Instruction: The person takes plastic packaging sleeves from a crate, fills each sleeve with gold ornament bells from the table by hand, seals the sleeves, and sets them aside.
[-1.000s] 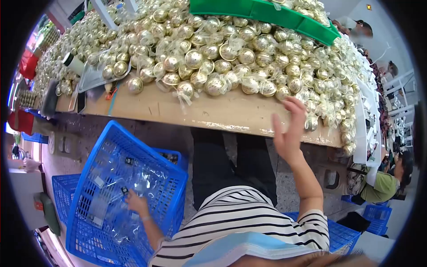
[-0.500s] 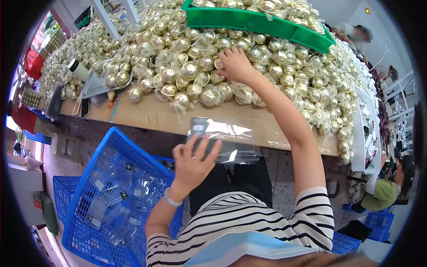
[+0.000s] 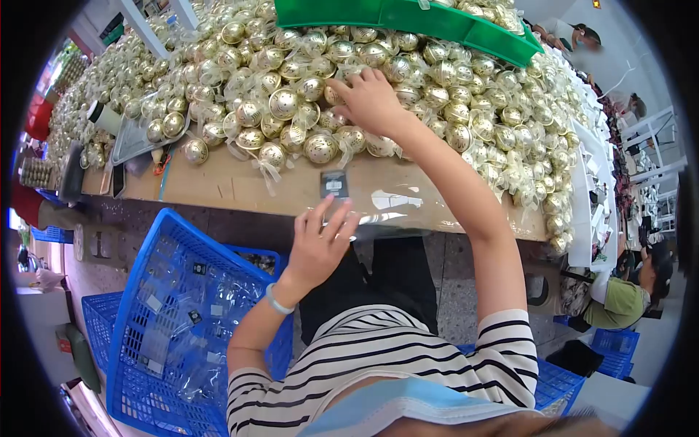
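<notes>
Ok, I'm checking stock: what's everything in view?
Table: one, brown, ahead
Balls: uncountably many, gold, on table
Big tray: one, green, among balls
Shallow tray: one, clear, table left
Cup: one, white, by shallow tray
Baskets: several, blue, floor
Loose bags: several, clear, biggest basket
Single bag: one, clear, table edge
Bin: one, white, table right
Other people: several, one in green, right
Farther items: too small to list
Striped top: one, black and white, bottom
Left hand: one, at single bag
Right hand: one, over balls

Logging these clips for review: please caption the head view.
Right hand among heaped gold balls, left hand at a clear bag by the table edge.
</notes>
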`<state>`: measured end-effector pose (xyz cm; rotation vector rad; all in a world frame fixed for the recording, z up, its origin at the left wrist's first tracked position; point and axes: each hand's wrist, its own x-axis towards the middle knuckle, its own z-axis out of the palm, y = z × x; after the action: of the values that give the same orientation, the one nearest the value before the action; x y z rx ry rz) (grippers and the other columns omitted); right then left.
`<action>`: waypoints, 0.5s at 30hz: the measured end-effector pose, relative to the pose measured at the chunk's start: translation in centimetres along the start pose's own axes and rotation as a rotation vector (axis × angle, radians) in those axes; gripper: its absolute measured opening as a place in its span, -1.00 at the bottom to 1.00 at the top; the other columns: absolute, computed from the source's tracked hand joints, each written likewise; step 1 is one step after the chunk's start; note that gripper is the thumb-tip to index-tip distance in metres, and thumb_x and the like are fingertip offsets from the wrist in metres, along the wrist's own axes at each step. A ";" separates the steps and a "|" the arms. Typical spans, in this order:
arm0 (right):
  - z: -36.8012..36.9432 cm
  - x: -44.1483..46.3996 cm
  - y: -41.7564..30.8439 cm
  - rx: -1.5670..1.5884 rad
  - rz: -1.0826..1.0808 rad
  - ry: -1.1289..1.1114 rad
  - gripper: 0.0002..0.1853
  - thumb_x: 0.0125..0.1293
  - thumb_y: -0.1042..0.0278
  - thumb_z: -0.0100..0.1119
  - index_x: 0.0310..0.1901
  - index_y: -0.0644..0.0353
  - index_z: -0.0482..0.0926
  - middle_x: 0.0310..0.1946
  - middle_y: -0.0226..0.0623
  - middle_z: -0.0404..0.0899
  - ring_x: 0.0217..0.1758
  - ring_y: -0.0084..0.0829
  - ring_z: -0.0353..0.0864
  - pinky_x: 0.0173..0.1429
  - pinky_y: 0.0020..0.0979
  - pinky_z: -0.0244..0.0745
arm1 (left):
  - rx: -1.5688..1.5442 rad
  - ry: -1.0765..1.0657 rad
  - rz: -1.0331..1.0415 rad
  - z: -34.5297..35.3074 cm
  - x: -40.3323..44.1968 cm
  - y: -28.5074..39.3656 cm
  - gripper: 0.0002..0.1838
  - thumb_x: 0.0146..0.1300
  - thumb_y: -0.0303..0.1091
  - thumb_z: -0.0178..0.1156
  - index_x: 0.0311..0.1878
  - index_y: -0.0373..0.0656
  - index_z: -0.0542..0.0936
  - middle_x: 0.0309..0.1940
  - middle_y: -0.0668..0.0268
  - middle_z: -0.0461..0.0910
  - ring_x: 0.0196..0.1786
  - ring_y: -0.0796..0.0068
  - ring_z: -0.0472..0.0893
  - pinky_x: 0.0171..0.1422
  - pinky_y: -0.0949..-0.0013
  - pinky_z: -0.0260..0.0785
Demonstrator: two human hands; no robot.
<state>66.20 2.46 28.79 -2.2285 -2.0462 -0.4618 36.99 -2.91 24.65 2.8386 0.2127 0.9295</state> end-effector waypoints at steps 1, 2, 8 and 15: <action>-0.2 0.8 0.2 0.010 -0.005 -0.045 -0.34 0.39 -0.13 0.29 0.41 0.02 0.43 0.09 0.00 0.62 0.29 0.09 0.47 0.39 0.03 0.34 | -0.213 0.069 -0.060 -1.3 0.8 -0.1 -0.50 0.23 -0.35 0.42 0.24 -0.06 0.54 0.31 0.11 0.55 0.21 0.00 0.56 0.22 0.05 0.36; -0.5 1.5 0.3 0.020 -0.011 -0.092 -0.33 0.38 -0.11 0.31 0.39 0.06 0.42 0.08 0.02 0.64 0.28 0.10 0.49 0.39 0.03 0.33 | -0.428 0.137 -0.122 -2.6 1.3 -0.2 -0.51 0.22 -0.37 0.44 0.21 -0.10 0.52 0.27 0.08 0.58 0.18 -0.02 0.59 0.20 0.06 0.39; -3.1 0.3 1.9 0.429 0.043 0.116 -0.39 0.44 0.10 0.29 0.42 0.11 0.32 0.13 0.08 0.60 0.28 -0.03 0.53 0.34 0.00 0.40 | -0.905 -0.170 -0.732 -2.4 2.8 -5.4 -0.47 0.34 -0.14 0.41 0.17 -0.28 0.46 -0.05 0.14 0.62 -0.18 0.50 0.59 -0.11 0.41 0.46; -7.4 -14.5 1.5 2.204 0.218 0.251 -0.27 0.54 0.42 0.12 0.59 0.17 -0.03 0.26 -0.01 0.55 0.41 -0.03 0.51 0.60 0.04 0.29 | -0.321 -0.186 -0.523 1.6 5.0 -6.3 -0.33 0.40 -0.04 0.35 0.31 -0.37 0.37 0.01 -0.07 0.56 -0.14 0.25 0.59 -0.01 0.16 0.46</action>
<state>65.58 -13.52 32.05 -0.7190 -0.7888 1.0000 41.40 3.98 25.06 2.3718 0.6750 0.5292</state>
